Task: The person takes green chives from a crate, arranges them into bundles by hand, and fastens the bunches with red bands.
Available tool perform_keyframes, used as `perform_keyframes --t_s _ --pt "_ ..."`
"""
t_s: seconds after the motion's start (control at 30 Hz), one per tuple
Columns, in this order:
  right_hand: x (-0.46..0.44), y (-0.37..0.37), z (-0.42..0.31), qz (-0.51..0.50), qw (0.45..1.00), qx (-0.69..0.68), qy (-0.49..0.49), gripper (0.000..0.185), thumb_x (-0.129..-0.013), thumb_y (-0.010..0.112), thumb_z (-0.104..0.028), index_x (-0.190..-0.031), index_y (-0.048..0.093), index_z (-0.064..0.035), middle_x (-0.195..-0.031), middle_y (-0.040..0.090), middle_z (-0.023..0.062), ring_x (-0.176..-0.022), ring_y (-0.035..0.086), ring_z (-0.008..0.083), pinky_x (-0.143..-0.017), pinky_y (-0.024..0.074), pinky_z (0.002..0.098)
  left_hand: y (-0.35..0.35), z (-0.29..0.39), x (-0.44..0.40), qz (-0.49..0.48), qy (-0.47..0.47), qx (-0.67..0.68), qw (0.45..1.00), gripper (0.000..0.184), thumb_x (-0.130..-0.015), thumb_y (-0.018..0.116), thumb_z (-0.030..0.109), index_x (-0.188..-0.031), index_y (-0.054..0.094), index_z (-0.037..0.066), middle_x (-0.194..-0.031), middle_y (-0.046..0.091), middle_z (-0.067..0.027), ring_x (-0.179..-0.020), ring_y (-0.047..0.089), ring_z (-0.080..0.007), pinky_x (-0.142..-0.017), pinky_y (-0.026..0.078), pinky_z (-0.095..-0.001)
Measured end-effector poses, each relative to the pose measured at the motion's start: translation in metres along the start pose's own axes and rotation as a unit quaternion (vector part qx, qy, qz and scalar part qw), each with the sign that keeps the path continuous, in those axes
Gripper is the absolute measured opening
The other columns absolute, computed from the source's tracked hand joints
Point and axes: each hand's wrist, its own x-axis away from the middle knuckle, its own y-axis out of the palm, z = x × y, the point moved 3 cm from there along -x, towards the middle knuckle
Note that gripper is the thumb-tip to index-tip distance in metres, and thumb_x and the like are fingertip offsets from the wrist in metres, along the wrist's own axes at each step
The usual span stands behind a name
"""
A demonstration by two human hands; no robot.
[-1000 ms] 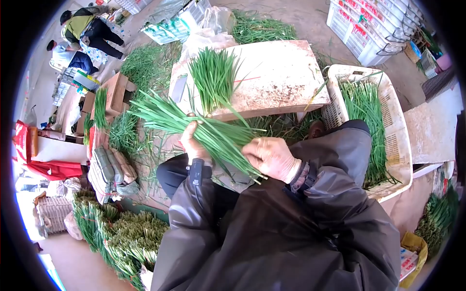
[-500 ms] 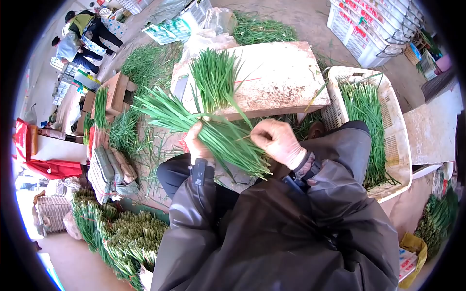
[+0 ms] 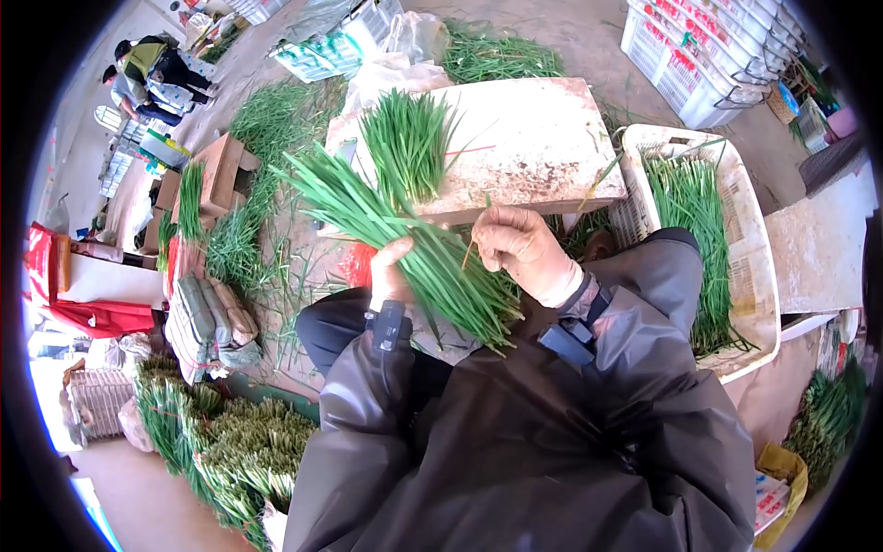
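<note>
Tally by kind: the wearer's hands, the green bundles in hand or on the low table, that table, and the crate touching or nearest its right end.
Hands: 2 (left hand, right hand)
Green bundles: 2 (held bundle, table bundle)
Low table: 1
Crate: 1
Total: 6

Green bundle (image 3: 441, 262) in left fingers (image 3: 396, 248)

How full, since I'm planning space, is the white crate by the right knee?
Partly full: green stalks lie in the crate, leaving its right inner wall mostly bare.
</note>
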Motion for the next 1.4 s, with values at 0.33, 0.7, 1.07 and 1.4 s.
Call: perform_keyframes --t_s 0.33,0.7,1.07,1.4 --pt "0.018 -0.076 -0.094 0.029 0.960 -0.221 -0.168 0.007 -0.097 0.068 -0.014 -0.096 0.068 -0.0072 -0.077 0.057 -0.0027 -0.063 0.044 0.0097 -0.062 0.0385 0.0261 0.000 0.006 0.000 -0.033 0.043 0.003 0.999 0.039 -0.082 0.072 0.024 -0.113 0.065 0.001 -0.098 0.071 -0.0200 -0.098 0.070 -0.0445 -0.096 0.055 -0.0589" --pt "0.019 -0.076 -0.022 -0.009 0.745 0.667 0.033 0.045 -0.091 0.072 -0.031 -0.131 0.066 -0.0098 -0.117 0.074 0.0172 -0.111 0.070 0.0339 -0.096 0.0556 0.0430 0.003 0.043 0.012 -0.020 0.173 0.069 0.982 0.023 -0.087 0.071 0.020 -0.107 0.062 0.013 -0.092 0.061 -0.0010 -0.087 0.062 -0.0214 -0.091 0.054 -0.0504" --pt "-0.007 -0.017 0.049 -0.101 0.808 0.573 -0.093 0.111 -0.079 0.072 -0.076 -0.148 0.042 0.0060 -0.135 0.058 0.0304 -0.129 0.055 0.0443 -0.110 0.0440 0.0481 0.001 0.024 0.002 -0.027 0.087 0.019 0.996 0.026 -0.083 0.072 0.026 -0.096 0.066 0.004 -0.091 0.067 -0.0121 -0.093 0.065 -0.0320 -0.094 0.053 -0.0494" --pt "-0.004 -0.006 0.050 -0.153 0.762 0.628 0.036 0.113 -0.081 0.068 -0.079 -0.154 0.032 0.0001 -0.133 0.060 0.0306 -0.122 0.062 0.0468 -0.102 0.0511 0.0478 0.030 -0.004 0.001 -0.044 0.015 0.032 0.998 0.036 -0.082 0.073 0.012 -0.116 0.062 0.011 -0.132 0.066 -0.0151 -0.115 0.068 -0.0419 -0.109 0.048 -0.0654"
